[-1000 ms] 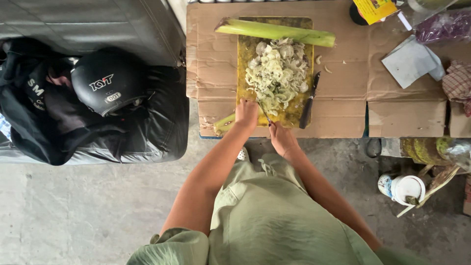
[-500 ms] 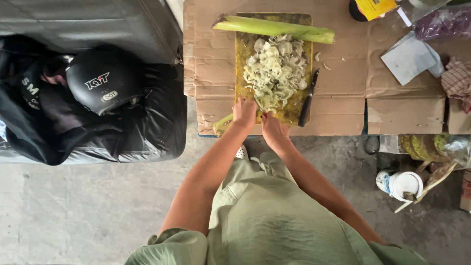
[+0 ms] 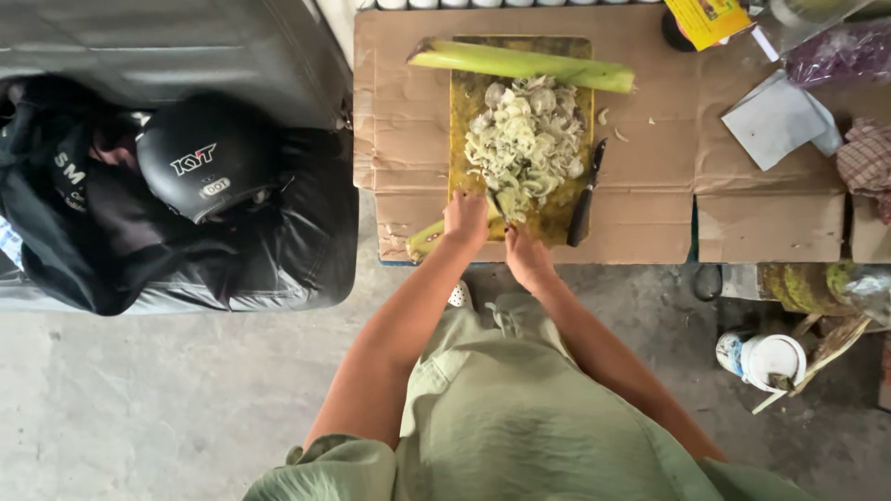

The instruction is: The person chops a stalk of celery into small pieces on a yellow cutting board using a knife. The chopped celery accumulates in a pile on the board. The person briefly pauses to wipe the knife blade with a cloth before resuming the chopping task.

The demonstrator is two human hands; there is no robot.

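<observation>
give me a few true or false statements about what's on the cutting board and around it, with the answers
1. A pile of pale slices lies on the board. True.
2. The knife is in the right hand. False: it lies on the board's right edge, apart from both hands.
3. A long green stalk lies across the far end of the board. True.
4. The board rests on bare concrete. False: it sits on flattened cardboard.
5. The left hand is at the near end of the board, over a short green stalk piece. True.
6. A white helmet sits on the board. False: a black helmet rests off to the left, away from the board.
</observation>
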